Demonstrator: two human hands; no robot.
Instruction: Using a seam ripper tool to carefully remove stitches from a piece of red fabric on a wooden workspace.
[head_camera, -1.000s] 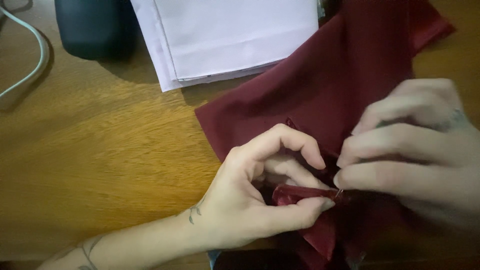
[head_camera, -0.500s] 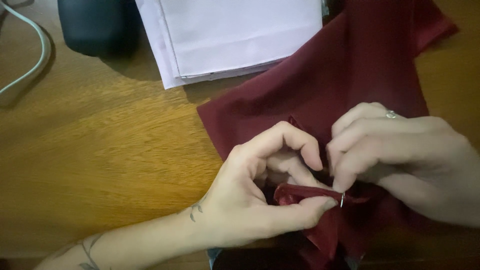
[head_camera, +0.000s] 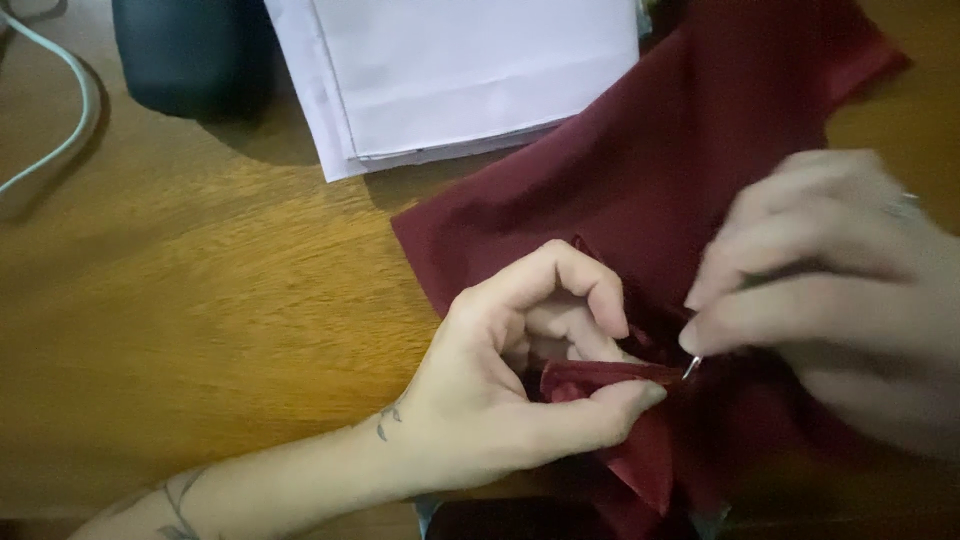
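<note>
A dark red cloth (head_camera: 650, 170) lies spread over the wooden table (head_camera: 200, 320). My left hand (head_camera: 500, 390) pinches a folded edge of the cloth between thumb and fingers. My right hand (head_camera: 830, 300) is just to the right, fingertips closed on a thin metal needle (head_camera: 692, 367) whose tip touches the pinched fold. A ring shows on one finger of my right hand. The lower part of the cloth hangs off the table's near edge.
A folded white fabric (head_camera: 460, 75) lies at the top centre, partly under the red cloth. A dark rounded object (head_camera: 190, 55) stands at the top left, with a white cable (head_camera: 70, 120) curving beside it.
My right hand has drawn a little to the right and up, still at the fold with the needle. My left hand keeps its pinch on the folded edge.
</note>
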